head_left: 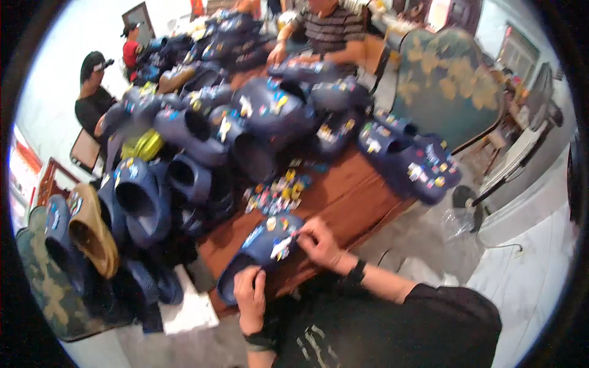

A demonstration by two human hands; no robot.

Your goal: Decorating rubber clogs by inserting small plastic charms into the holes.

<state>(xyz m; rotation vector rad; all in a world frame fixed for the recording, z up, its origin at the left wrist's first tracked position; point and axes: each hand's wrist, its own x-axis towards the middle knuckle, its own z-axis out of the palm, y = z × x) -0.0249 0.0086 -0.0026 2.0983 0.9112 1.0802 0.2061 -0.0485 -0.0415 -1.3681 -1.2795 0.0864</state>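
A navy blue clog shoe (257,248) with small coloured charms on its top lies on the brown wooden table (350,196) near its front edge. My left hand (250,294) grips the clog's heel end. My right hand (319,242) rests on the clog's toe, fingertips pinched at a charm there. A loose pile of small coloured charms (276,190) lies on the table just beyond the clog.
Many navy clogs (257,116) are heaped across the table's middle and left side, with a tan clog (92,233) and a yellow one (144,146) among them. A person in a striped shirt (328,30) sits at the far end; two others sit at the left. A patterned chair (448,80) stands to the right.
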